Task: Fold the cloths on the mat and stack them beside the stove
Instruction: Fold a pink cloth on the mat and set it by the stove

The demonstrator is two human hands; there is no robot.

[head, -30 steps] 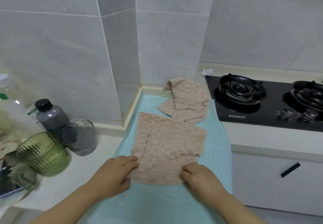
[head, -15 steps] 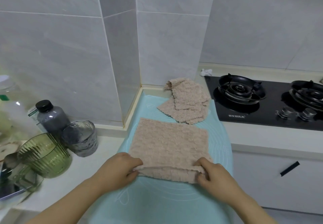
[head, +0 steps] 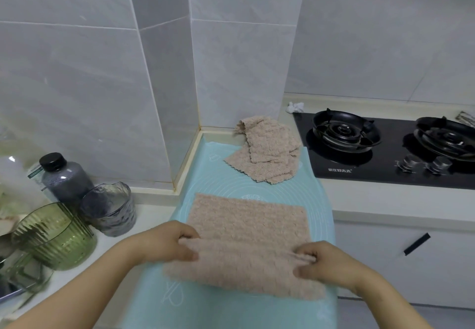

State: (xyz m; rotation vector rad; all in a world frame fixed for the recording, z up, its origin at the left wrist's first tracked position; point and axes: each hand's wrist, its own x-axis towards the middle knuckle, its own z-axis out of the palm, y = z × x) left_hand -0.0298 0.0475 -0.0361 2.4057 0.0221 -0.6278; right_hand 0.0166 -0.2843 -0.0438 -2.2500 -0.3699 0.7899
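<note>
A beige, nubby rectangular cloth [head: 246,233] is spread across the near half of a pale turquoise silicone mat [head: 231,310], which is laid on a white countertop [head: 372,200]. The cloth's left edge is pinched by the left hand [head: 164,245], with the fingers curled over the fabric and the thumb beneath it. The right edge is gripped in the same way by the right hand [head: 326,264], and a ridge of fabric is gathered between its fingers and thumb. The strip of cloth nearest the person is blurred, so it cannot be told whether it is raised off the mat.

At the far end of the mat, just beside a black glass gas stove [head: 385,164], a loose heap of matching beige cloths [head: 270,154] is seen, partly folded and overlapping. A crumpled white scrap [head: 295,107] is seen behind the stove's corner. To the left of the mat, a green ribbed glass bowl [head: 54,236], a smoky clear tumbler [head: 110,208] and a grey bottle with a black cap [head: 65,177] are grouped closely together.
</note>
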